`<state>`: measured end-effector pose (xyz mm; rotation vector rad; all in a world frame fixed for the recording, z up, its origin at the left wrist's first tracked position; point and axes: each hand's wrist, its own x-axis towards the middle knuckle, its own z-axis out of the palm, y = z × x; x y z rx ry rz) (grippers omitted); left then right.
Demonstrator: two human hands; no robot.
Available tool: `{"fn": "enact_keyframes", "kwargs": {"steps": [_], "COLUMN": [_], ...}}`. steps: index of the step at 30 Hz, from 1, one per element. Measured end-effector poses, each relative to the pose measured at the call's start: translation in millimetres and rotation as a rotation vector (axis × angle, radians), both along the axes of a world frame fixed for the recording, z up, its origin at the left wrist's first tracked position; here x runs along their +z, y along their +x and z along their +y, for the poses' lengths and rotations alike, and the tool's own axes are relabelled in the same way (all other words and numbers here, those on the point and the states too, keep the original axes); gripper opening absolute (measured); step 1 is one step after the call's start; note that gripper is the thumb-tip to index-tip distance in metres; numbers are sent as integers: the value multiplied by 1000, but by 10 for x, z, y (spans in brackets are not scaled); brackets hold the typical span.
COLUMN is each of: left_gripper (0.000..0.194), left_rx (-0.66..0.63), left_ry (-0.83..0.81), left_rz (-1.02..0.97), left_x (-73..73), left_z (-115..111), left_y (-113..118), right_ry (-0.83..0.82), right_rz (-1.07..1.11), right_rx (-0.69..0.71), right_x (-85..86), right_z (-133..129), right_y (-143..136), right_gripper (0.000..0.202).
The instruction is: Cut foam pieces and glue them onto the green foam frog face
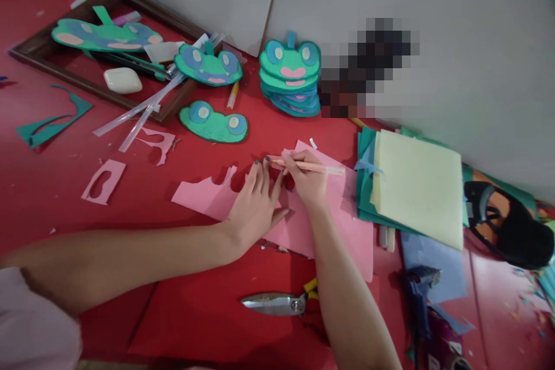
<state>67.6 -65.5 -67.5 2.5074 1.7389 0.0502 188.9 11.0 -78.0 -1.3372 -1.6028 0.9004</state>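
My left hand (pixel 255 196) lies spread on a pink sheet (pixel 338 219) with cut-out notches along its far edge. Its fingertips press near the tip of a slim peach-coloured pen (pixel 310 166), which my right hand (pixel 309 176) grips above the sheet. The pen lies at a low slant, its clear end pointing right; any mark under its tip is too small to make out. Below the sheet rest metal-bladed scissors (pixel 277 303), their handles partly hidden behind my right forearm. Beyond my left hand lies a green frog-face piece (pixel 212 125) with blue and pale eyes.
At the back stands a stack of frog faces (pixel 289 75). A brown wooden frame (pixel 39 63) holds more pieces, glue sticks (pixel 139 115) and a white oval object (pixel 122 80). Green and cream sheets (pixel 418 185) lie right, near a blue glue gun (pixel 418 300) and black headgear (pixel 520 231).
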Motion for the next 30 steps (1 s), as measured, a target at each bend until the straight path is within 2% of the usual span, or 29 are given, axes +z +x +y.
{"fn": "enact_keyframes", "kwargs": {"steps": [17,30], "left_gripper": [74,73], "left_rx": [3,-1], "left_ry": [-9,4], "left_rz": [-26,3], "left_x": [-10,-1], "left_z": [-4,-1], "left_y": [-5,-1], "right_ry": [57,68], "right_rz": [-52,-50], "right_rx": [-42,-77], "right_x": [-69,-40], "right_z": [10,11], "right_y": [18,18], "right_gripper": [30,31]}}
